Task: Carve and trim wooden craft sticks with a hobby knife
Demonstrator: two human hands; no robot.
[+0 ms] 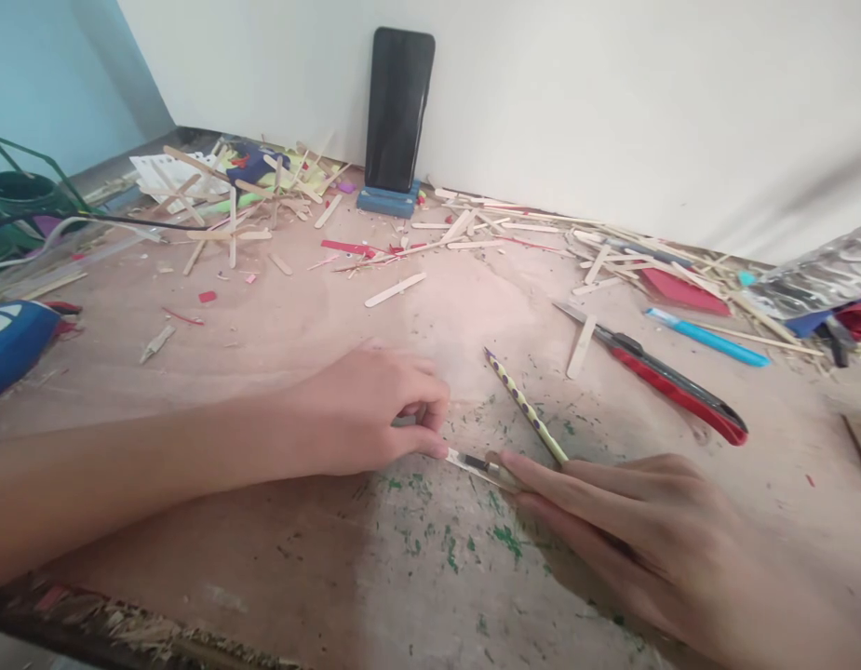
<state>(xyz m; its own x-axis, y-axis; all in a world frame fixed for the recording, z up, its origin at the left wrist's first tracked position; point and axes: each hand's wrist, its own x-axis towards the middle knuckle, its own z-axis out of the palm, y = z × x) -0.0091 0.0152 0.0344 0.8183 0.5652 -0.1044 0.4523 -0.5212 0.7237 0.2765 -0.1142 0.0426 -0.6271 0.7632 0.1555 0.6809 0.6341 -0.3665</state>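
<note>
Between my two hands, low over the table, is a pale flat stick (464, 459) with a small dark and silvery piece (480, 463) on it. My left hand (395, 409) is closed, its thumb tip at the stick's left end and its fingers curled. The fingertips of my right hand (653, 530) close on the right end, next to the dark piece, and partly cover it. A pale yellow pencil with dark dots (520, 400) lies just beyond my right fingers, its lower end hidden behind them.
A red and black utility knife (671, 381) lies blade out at right, near a craft stick (582, 346) and a blue pen-like tool (709, 337). A phone (400, 112) leans upright in a blue stand (388, 200). Loose sticks (472, 223) line the wall. A blue object (15, 344) sits left.
</note>
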